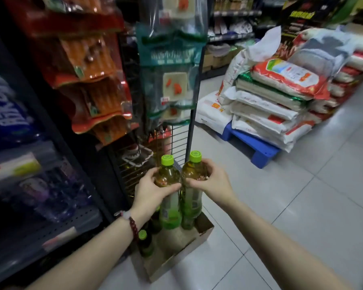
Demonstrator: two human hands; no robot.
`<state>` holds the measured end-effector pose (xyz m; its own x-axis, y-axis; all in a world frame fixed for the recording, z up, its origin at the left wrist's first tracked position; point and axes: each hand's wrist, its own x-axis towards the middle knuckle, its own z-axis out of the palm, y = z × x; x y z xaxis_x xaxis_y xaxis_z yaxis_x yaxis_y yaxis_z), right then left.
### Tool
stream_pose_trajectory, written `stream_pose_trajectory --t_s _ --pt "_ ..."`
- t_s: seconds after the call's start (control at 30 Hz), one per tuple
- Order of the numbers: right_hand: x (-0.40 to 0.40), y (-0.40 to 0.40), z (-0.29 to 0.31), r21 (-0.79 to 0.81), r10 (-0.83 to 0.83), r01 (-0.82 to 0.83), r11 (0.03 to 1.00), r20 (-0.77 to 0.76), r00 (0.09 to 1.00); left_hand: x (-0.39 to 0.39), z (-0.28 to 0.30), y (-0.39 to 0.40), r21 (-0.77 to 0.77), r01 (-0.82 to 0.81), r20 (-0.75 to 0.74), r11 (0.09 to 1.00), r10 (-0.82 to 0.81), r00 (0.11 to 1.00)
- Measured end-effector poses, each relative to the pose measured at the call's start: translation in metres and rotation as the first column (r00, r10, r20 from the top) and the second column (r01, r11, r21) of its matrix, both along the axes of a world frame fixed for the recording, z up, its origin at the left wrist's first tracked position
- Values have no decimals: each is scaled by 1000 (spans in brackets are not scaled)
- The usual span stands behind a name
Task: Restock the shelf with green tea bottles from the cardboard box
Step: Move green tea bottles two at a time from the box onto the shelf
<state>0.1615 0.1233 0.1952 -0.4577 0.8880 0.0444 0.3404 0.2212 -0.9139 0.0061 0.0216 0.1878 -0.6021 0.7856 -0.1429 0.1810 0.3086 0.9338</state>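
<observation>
Green-capped tea bottles, two of them, are held upright side by side above a cardboard box (pixel 199 237) on the tiled floor (pixel 302 206). Left hand (pixel 150 190): fingers and thumb curled round the shoulder of the left bottle (pixel 168 197), just below its cap. Right hand (pixel 211 181): fingers curled round the shoulder of the right bottle (pixel 191 197), thumb across the front. The two bottles touch along their sides, and the thumbs nearly meet between them. Both bottles show amber liquid at the neck and a green label lower down; their bases hang over the open top of the box, whether clear of it or not cannot be told.

Inside the box, at its left side, further bottles stand upright; one green cap (pixel 142 234) is plainly visible, the others are partly hidden behind the left wrist, which carries a dark red beaded bracelet (pixel 134 227).

To the left stands a dark shelf unit (pixel 50 233) with blurred bottled goods. Behind the box rises a wire rack (pixel 176 141) hung with orange and red packets (pixel 88 59) and teal packets (pixel 172 49). To the right, well apart from the box, sacks of rice (pixel 270 97) are stacked on a blue pallet (pixel 258 147).
</observation>
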Motion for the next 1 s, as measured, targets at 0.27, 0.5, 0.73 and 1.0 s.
stream_pose_trajectory --t_s 0.27,0.5,0.73,1.0 --pt "12 -5 170 -102 -21 16 995 -48 999 6 169 2 44 63 68 997 -66 995" --pt "24 -37 343 -121 -26 12 993 -112 993 8 330 -20 141 141 90 980 -154 984" --pt "11 -84 483 -72 12 -22 997 -142 990 -9 467 -70 224 162 58 961 -179 982" --pt "-25 -130 600 113 120 -110 987 -85 989 -48 573 -126 271 83 -38 959 -76 996"
